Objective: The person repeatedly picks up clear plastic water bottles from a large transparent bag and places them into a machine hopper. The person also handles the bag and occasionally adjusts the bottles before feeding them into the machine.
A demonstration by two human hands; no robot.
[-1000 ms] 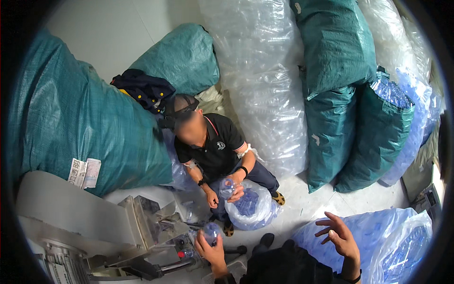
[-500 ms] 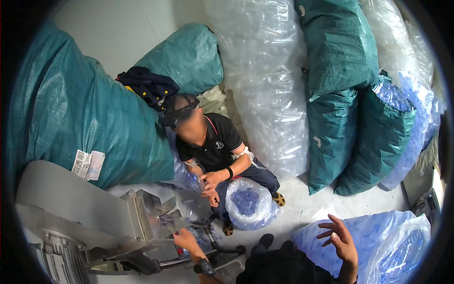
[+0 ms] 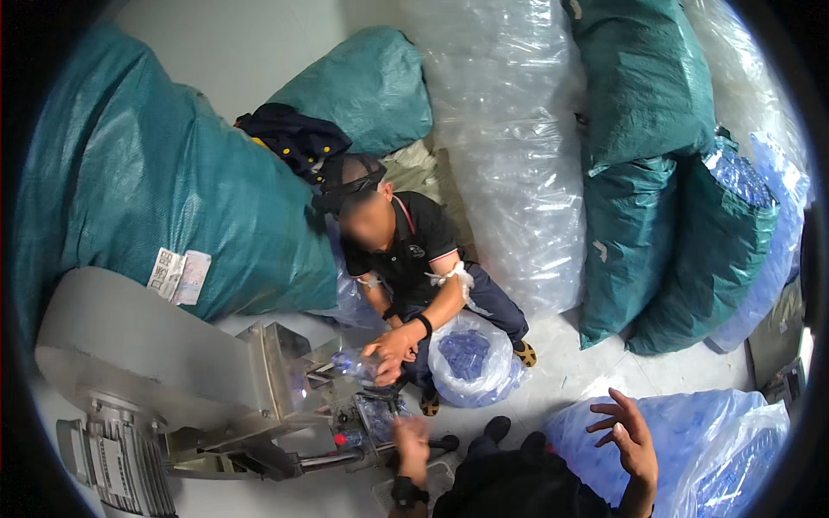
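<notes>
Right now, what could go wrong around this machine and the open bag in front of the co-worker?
The co-worker's hand, at a clear bottle, might get pinched by the metal machine if it runs; I cannot tell. Your blurred left hand is near, so the two might bump. The open bag could tip and spill its blue pieces.

My top and wristwatch are black, the plastic bag beside me pale blue. The machine is grey with a red knob; the bottle near it looks faintly blue, though blurred. The co-worker wears a black polo shirt with red-and-white sleeve trim and tan-and-dark patterned slippers; the woven sacks are teal, the jacket navy with yellow buttons.
</notes>
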